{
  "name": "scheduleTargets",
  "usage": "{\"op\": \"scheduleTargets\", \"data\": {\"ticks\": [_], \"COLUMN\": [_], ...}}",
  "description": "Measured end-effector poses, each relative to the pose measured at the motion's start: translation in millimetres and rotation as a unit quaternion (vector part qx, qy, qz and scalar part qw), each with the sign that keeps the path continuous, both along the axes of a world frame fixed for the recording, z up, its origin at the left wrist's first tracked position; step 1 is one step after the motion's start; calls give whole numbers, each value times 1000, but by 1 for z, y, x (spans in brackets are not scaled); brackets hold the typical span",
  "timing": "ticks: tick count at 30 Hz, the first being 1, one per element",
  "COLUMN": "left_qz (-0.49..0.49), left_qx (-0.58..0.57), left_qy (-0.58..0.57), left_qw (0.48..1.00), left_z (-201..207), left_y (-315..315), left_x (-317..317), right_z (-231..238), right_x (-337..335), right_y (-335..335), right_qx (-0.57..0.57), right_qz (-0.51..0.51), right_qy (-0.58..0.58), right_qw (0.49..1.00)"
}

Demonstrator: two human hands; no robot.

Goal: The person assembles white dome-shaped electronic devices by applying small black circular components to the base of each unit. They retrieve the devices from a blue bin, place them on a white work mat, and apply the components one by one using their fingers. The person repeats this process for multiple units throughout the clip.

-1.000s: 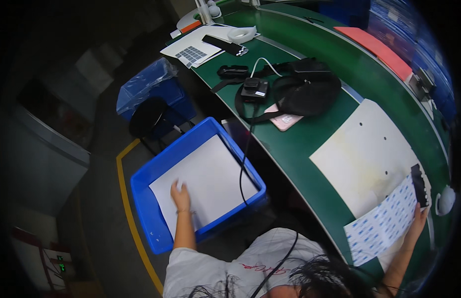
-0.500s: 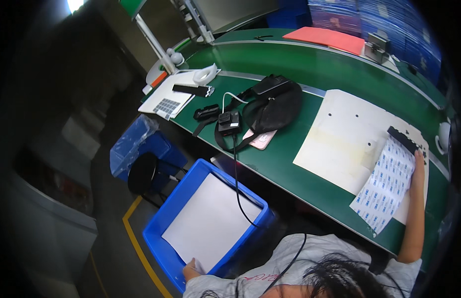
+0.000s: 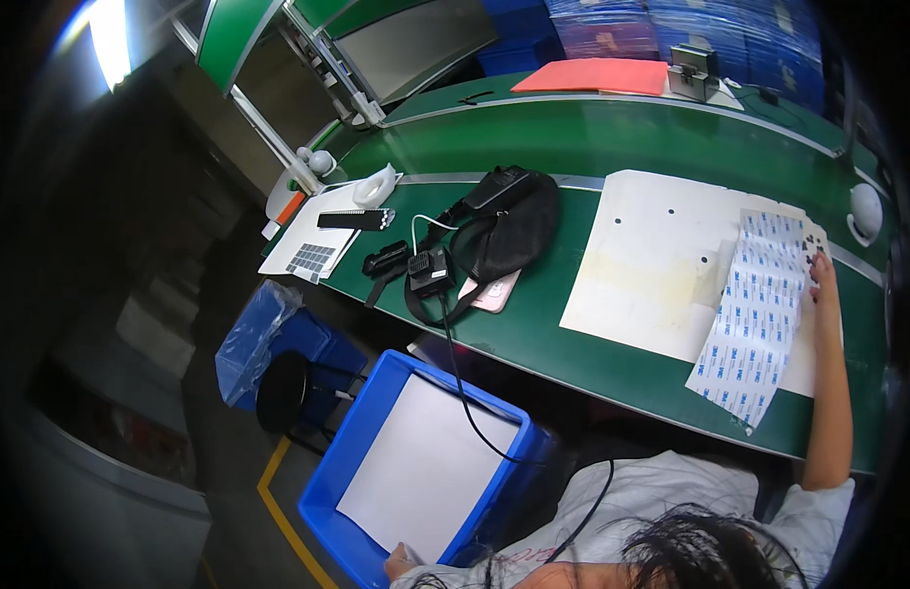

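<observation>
The long white sheet printed with rows of blue marks lies toward the right end of the green tabletop, on top of a broad cream-coloured board with dark round holes. Going from your left, white papers carrying a black toothed strip lie at the far-left end. Below the tabletop's near edge, your left hand is at the near edge of a large white sheet of paper inside a rectangular blue plastic bin; your sleeve and the frame hide much of it, so I cannot tell whether its fingers are closed on the paper. Farther right stand a soft black fabric pouch and a flat pink phone-like slab, with green surface showing between them and the board. Your right hand is much the nearer to the printed sheet, which lies just to its left, its long axis running from the far side toward you and its near end slanting left. That end passes the board's edge and comes close to the tabletop's rim. The right hand's fingers look loosely curled beside small dark pieces; I cannot tell whether they pinch anything.
</observation>
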State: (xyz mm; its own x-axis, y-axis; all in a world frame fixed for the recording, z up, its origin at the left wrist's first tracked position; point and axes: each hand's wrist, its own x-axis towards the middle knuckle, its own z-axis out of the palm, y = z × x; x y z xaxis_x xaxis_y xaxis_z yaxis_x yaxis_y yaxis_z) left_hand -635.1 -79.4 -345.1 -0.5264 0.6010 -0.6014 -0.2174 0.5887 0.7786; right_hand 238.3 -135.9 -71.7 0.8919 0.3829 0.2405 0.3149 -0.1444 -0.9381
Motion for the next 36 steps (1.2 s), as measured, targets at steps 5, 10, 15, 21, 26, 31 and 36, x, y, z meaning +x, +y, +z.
{"op": "scheduleTargets", "data": {"ticks": [5,10,15,21,26,31,36], "left_qz": [2,22,29,-7,-7,-24,43], "left_qx": [14,37,87,237,328,573,588], "left_qy": [-7,-4,17,169,324,299,317], "left_qw": [1000,999,996,957,887,762,743], "left_z": [-3,-1,9,49,186,432,464], "left_y": [4,-3,8,45,53,19,20], "left_x": [-2,-4,-3,-26,-23,196,218], "right_z": [-14,-26,-42,-43,-5,16,45], "right_x": [23,39,82,97,47,24,-14], "right_y": [-7,0,-15,-16,8,-20,-27], "right_qx": [8,13,53,47,82,128,180], "right_qz": [-13,-11,-1,7,50,67,122], "right_qy": [2,1,-47,-43,-34,-56,-67], "right_qw": [1000,1000,997,998,995,988,974]}}
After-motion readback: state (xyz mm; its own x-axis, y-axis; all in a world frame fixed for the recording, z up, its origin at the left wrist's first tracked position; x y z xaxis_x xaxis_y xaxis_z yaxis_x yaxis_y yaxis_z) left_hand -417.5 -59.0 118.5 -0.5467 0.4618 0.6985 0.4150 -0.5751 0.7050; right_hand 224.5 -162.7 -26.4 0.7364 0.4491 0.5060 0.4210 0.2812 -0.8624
